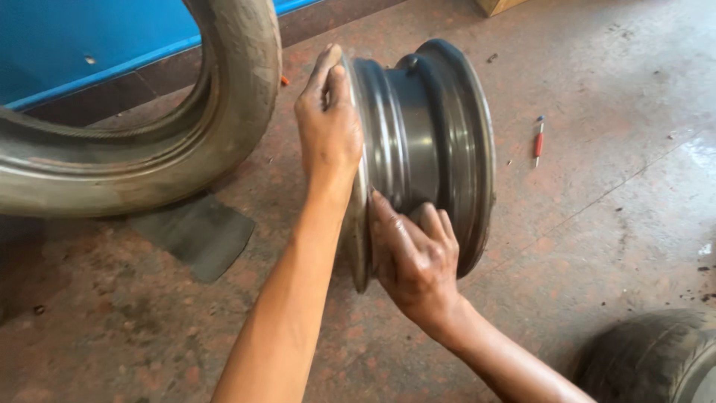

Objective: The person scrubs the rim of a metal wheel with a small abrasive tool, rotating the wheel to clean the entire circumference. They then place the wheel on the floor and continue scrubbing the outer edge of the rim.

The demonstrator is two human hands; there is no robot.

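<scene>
On workshop floor [597, 224], one steel rim [429, 142] gripped by left hand [328, 127], right hand [414, 257], two tyres [224, 112].

The reddish concrete floor [611, 224] bears an upright steel rim [429, 149], two tyres [149, 149], a dark rubber patch [195, 233] and a small red screwdriver [538, 140]

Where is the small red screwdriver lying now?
In the head view, the small red screwdriver lies on the reddish concrete floor, right of the upright grey steel wheel rim.

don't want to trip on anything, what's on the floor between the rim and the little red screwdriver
Nothing: in the head view, only bare reddish floor lies between the steel rim and the screwdriver.
</scene>
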